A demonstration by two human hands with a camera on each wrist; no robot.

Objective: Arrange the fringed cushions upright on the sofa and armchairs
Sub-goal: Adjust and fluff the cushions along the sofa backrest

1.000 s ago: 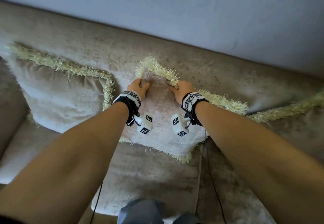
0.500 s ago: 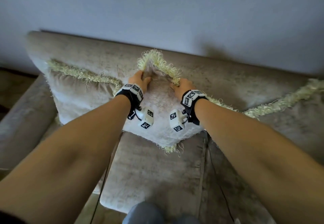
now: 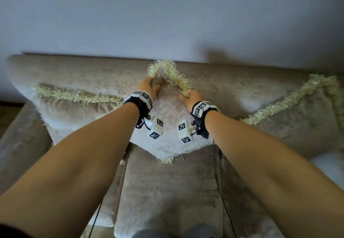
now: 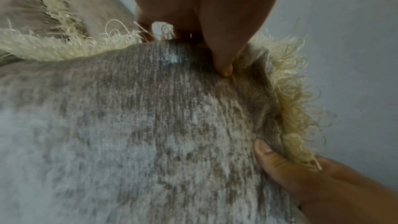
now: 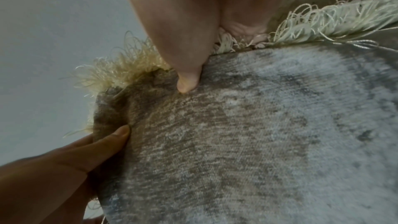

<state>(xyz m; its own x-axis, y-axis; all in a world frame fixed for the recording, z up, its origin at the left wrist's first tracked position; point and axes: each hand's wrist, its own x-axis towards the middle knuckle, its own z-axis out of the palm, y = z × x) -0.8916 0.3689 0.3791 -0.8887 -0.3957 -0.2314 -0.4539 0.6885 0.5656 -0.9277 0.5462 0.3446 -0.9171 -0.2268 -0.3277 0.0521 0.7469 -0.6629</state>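
A beige cushion [image 3: 170,126] with pale yellow fringe stands on one corner against the sofa back [image 3: 74,74], its top corner pointing up. My left hand [image 3: 149,87] grips the fringed edge left of that corner, thumb pressed into the front fabric. My right hand [image 3: 189,96] grips the edge on the right the same way. In the left wrist view my left thumb [image 4: 221,64] digs into the cushion [image 4: 150,125]. The right wrist view shows my right thumb [image 5: 187,81] pressing the cushion [image 5: 237,134]. A second fringed cushion [image 3: 74,114] leans at the left, a third [image 3: 297,118] at the right.
The sofa seat [image 3: 167,191] lies below the held cushion, with a seam between seat pads. A sofa arm [image 3: 16,144] rises at the left. A plain grey wall [image 3: 167,14] stands behind the sofa back. Thin black cables [image 3: 221,191] hang from my wrists.
Both hands have lifted the middle cushion's top corner higher up the sofa back, and its bottom corner has risen off the seat front. The head view has pulled back.
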